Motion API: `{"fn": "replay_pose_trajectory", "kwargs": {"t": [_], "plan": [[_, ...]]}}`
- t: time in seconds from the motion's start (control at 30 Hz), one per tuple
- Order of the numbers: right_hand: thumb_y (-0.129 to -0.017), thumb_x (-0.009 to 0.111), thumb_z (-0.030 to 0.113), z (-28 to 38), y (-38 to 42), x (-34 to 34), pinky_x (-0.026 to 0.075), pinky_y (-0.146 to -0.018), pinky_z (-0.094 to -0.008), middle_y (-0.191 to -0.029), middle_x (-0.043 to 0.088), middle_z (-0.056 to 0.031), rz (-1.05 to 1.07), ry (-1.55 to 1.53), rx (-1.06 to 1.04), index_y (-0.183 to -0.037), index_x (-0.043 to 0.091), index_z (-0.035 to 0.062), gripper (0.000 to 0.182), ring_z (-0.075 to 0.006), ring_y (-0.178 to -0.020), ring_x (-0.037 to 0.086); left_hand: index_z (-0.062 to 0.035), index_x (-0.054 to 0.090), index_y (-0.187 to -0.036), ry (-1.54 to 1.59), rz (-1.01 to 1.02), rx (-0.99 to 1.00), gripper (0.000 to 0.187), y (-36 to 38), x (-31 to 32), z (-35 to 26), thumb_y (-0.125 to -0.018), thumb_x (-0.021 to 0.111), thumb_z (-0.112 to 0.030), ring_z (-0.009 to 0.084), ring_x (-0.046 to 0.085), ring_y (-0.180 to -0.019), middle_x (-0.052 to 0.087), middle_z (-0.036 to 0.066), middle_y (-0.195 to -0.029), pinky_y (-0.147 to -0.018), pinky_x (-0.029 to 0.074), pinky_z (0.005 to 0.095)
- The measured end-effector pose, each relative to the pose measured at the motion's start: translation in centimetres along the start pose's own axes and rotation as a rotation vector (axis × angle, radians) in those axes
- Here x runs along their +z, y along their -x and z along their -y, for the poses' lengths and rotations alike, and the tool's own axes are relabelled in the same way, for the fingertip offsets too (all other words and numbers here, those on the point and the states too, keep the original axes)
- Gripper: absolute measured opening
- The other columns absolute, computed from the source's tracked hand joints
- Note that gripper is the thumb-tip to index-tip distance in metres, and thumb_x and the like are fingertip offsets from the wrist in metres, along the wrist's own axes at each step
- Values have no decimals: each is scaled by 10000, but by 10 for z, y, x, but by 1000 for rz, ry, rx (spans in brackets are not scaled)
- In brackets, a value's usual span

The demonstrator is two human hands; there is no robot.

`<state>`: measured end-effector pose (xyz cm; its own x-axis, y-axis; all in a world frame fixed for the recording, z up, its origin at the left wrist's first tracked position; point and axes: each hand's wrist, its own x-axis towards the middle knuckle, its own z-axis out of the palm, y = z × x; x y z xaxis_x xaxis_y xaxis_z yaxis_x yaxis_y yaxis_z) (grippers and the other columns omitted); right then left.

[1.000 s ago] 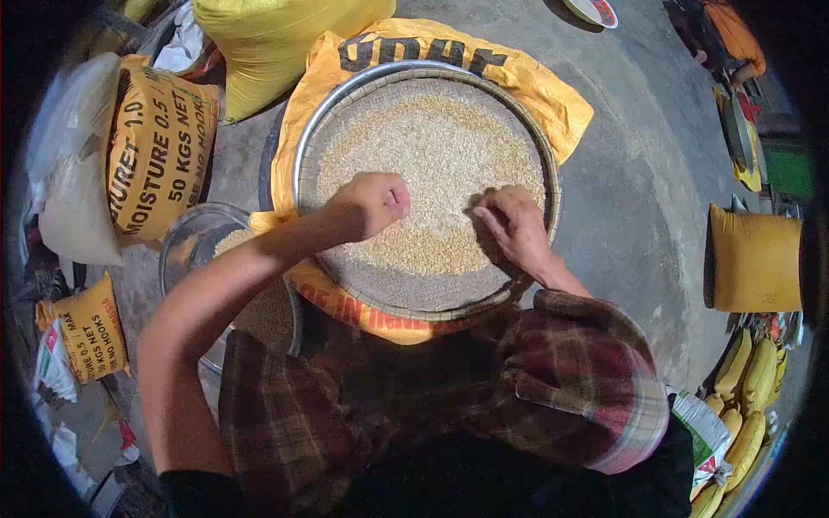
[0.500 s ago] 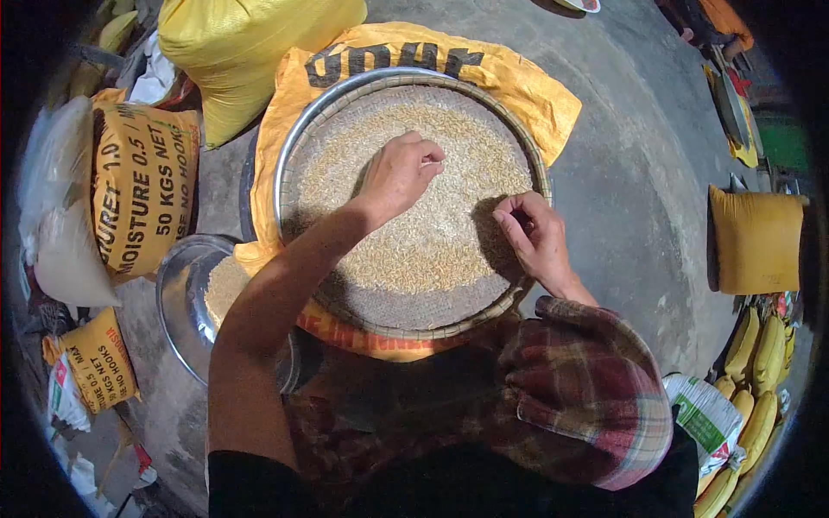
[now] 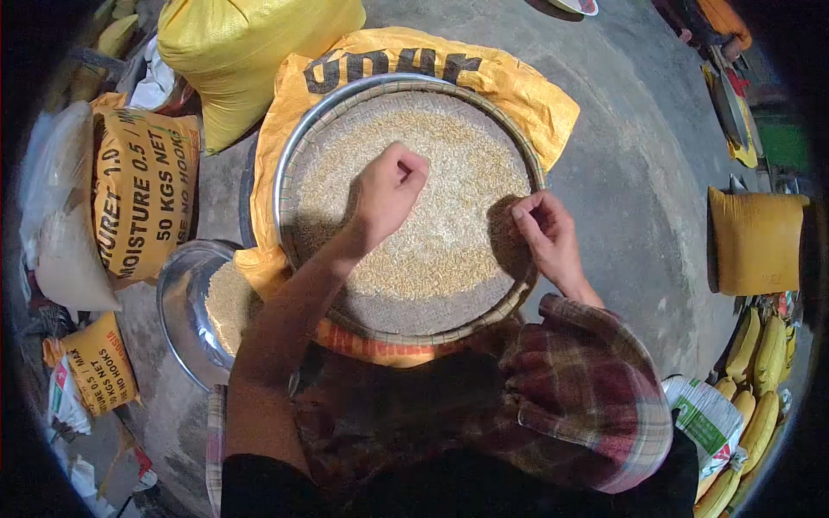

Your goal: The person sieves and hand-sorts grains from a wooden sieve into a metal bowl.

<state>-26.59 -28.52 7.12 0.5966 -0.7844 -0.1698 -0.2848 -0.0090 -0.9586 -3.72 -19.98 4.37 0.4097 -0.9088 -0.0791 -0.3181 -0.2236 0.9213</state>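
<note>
A round woven tray (image 3: 406, 326) rests over a metal basin (image 3: 287, 164), with pale grain (image 3: 449, 207) spread across its middle. Above the left part of the grain is my left hand (image 3: 389, 197), its fingers curled closed; anything inside them is hidden. My right hand (image 3: 551, 242) is at the tray's right rim, thumb and fingertips pinched together. Whatever that pinch may hold is too small to make out. Beneath the basin lies an orange printed sack (image 3: 518, 91).
Left of the tray stands a metal bowl (image 3: 177, 285) with finer grain (image 3: 226, 302) in it. A yellow sack (image 3: 259, 52) and a printed orange sack (image 3: 142, 190) stand behind. At right are a brown sack (image 3: 756, 242) and several yellow cobs or fruits (image 3: 764, 354).
My left hand has drawn back slightly toward me and to the left, its fingers curling in more. My right hand has moved a little right, toward the rim.
</note>
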Motion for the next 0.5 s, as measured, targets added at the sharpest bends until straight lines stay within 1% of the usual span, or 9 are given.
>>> {"fn": "replay_pose_trajectory", "kwargs": {"t": [0.07, 0.1, 0.2, 0.23, 0.3, 0.33, 0.4, 0.43, 0.5], "plan": [[-859, 527, 73, 3, -4, -2, 446, -622, -239, -792, 580, -51, 26, -108, 35, -834, 490, 7, 79, -103, -693, 541, -3, 506, -874, 497, 115, -64, 115, 9, -2, -3, -794, 584, -28, 127, 565, -743, 582, 79, -840, -676, 468, 255], [-864, 509, 53, 6, -6, -3, 456, -627, -238, -801, 578, -59, 54, -213, 78, -840, 473, 7, 63, -111, -698, 552, -3, 506, -874, 495, 115, -57, 115, 13, -1, -6, -794, 584, -28, 127, 565, -743, 582, 79, -840, -676, 468, 255], [-867, 486, 28, 15, -9, -1, 469, -635, -240, -812, 577, -73, 35, -318, 139, -848, 468, 4, 35, -115, -725, 562, 3, 505, -911, 542, 242, -241, 104, 19, 0, -17, -816, 546, -14, 156, 585, -809, 597, 111, -888, -705, 473, 266], [-867, 486, 28, 17, -12, -1, 469, -635, -240, -812, 577, -73, 38, -320, 133, -848, 468, 4, 35, -115, -725, 562, 3, 505, -911, 538, 239, -236, 104, 18, 0, -18, -816, 546, -14, 156, 585, -809, 597, 111, -888, -705, 473, 266], [-869, 479, 22, 17, -17, -5, 472, -632, -243, -820, 575, -78, 91, -410, 229, -866, 479, -3, 25, -123, -731, 567, 10, 520, -982, 769, 234, -311, 161, 18, 1, -19, -834, 535, -54, 161, 590, -778, 603, 107, -855, -705, 475, 270], [-869, 479, 22, 17, -20, -7, 472, -632, -243, -820, 575, -78, 91, -410, 228, -866, 479, -3, 25, -123, -731, 567, 10, 520, -982, 768, 234, -310, 161, 17, 1, -18, -834, 535, -54, 161, 590, -778, 603, 107, -855, -705, 475, 270], [-852, 504, 27, 16, -31, -9, 470, -616, -248, -788, 582, -49, 169, -174, 124, -851, 511, 0, 29, -120, -705, 572, 6, 541, -1024, 706, 188, -286, 208, 11, 0, -14, -843, 538, -97, 154, 592, -761, 605, 98, -832, -694, 473, 260], [-852, 504, 27, 16, -40, -9, 470, -616, -248, -788, 582, -49, 168, -175, 123, -851, 511, 0, 29, -120, -705, 572, 6, 541, -1024, 704, 189, -286, 208, 4, -1, -17, -843, 538, -97, 154, 592, -761, 605, 98, -832, -694, 473, 260], [-815, 556, 57, 17, -62, -4, 466, -613, -271, -732, 603, -64, 143, 243, 0, -826, 544, 1, 58, -147, -667, 585, -2, 562, -1020, 378, 97, -370, 202, -19, -3, -23, -842, 535, -94, 141, 585, -744, 603, 80, -816, -674, 465, 246]]}}
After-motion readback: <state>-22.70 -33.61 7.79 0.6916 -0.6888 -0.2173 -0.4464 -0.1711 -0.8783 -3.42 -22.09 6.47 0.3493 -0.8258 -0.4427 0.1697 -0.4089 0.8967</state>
